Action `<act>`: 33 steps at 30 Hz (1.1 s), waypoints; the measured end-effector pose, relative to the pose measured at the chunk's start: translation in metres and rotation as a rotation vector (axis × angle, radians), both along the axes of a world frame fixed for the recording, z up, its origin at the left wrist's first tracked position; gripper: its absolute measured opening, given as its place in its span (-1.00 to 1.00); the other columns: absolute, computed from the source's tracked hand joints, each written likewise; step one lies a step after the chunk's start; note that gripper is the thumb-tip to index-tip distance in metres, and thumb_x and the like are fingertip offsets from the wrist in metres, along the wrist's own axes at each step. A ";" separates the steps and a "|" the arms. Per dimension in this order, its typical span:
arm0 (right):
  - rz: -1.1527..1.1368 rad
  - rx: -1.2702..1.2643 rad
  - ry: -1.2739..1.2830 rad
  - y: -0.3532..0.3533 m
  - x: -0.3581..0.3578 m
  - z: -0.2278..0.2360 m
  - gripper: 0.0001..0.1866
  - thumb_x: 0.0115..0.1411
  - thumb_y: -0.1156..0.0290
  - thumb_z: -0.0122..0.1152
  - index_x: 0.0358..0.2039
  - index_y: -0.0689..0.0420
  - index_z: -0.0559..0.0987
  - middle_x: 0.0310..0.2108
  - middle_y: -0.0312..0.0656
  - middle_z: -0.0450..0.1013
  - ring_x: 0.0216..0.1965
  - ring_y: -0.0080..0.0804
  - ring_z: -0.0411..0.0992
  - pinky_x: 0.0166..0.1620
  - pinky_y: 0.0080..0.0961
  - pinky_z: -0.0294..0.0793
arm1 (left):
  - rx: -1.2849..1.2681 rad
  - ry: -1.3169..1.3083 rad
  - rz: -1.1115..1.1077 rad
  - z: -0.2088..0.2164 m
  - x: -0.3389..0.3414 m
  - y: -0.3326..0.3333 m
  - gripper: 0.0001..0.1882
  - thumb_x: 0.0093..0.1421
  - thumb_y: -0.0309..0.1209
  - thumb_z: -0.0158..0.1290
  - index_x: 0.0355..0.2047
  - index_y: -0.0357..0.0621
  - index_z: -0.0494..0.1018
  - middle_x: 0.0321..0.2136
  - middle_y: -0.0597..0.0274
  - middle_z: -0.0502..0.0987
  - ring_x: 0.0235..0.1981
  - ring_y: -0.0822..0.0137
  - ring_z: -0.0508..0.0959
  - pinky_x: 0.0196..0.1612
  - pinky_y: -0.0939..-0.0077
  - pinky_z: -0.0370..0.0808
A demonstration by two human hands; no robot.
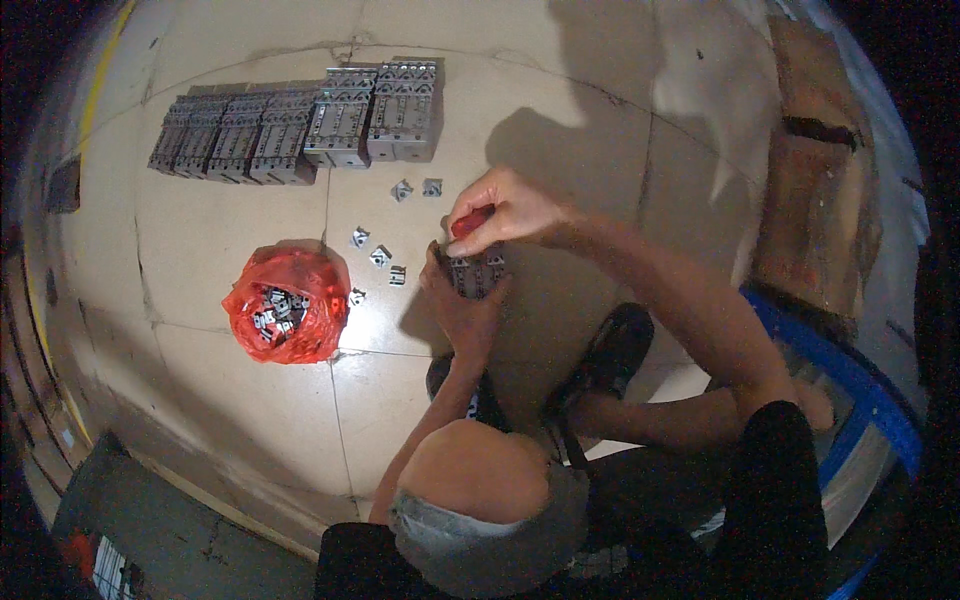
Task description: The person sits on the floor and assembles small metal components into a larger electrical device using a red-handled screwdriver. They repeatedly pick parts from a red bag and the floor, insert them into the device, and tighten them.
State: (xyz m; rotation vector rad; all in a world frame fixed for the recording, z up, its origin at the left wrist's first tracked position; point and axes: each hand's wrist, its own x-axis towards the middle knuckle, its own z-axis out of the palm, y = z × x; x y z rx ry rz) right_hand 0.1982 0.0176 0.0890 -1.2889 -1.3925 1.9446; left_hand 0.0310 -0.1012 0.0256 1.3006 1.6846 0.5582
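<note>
My left hand (466,325) is wrapped round a small grey block-shaped electrical unit (476,278), low over the tiled floor. Above that unit, my right hand (525,208) is closed round a red tool handle (471,222); its working end is hidden by the fingers. Several small silvery metal pieces lie loose to the left of my hands, among them a bracket-like piece (380,257) and another (432,187) farther off. Beyond them, a red plastic bag (254,338) stands open with many similar pieces inside.
At the far left a row of grey units (285,135) stands side by side on the floor. Brown cardboard (815,220) lies along the right, beside a blue frame (860,385). My shoe (615,355) and bent knee (475,470) are close below my hands. A dark mat-like surface (165,520) fills the lower left.
</note>
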 end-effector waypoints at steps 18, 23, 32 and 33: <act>0.060 -0.062 0.155 0.012 -0.004 0.007 -0.70 0.02 0.45 0.57 -0.24 0.21 0.67 -0.37 -0.30 0.63 -0.34 -0.59 0.54 -0.25 -0.58 0.51 | -0.019 -0.038 0.055 0.006 0.002 0.000 0.23 -0.23 -0.18 0.54 0.39 -0.25 0.10 0.17 -0.18 0.34 0.20 -0.17 0.38 0.27 0.07 0.34; 0.239 -0.045 0.097 0.026 0.005 0.028 -0.81 0.22 0.48 0.40 -0.19 0.29 0.66 -0.30 -0.28 0.62 -0.24 -0.62 0.53 -0.10 -0.59 0.53 | 0.017 0.019 0.015 0.014 0.002 0.007 0.19 -0.15 -0.15 0.52 0.39 -0.29 0.09 0.12 -0.18 0.38 0.17 -0.15 0.40 0.21 0.06 0.38; -0.361 0.202 -0.462 -0.014 0.024 0.036 -0.69 0.28 0.18 0.37 -0.25 0.21 0.70 -0.42 -0.21 0.63 -0.40 -0.58 0.52 -0.27 -0.52 0.52 | 0.002 0.172 0.013 -0.004 0.002 0.062 -0.17 0.04 -0.22 0.42 0.27 -0.23 0.33 -0.30 -0.02 0.65 -0.28 0.03 0.65 -0.17 0.15 0.56; -0.374 0.278 -0.446 -0.017 0.025 0.034 -0.72 0.27 0.21 0.38 -0.24 0.20 0.69 -0.42 -0.21 0.63 -0.40 -0.58 0.52 -0.28 -0.51 0.52 | -0.019 0.195 0.016 -0.008 -0.001 0.063 -0.22 0.05 -0.24 0.41 0.25 -0.21 0.36 -0.38 0.03 0.68 -0.40 0.08 0.69 -0.26 0.19 0.59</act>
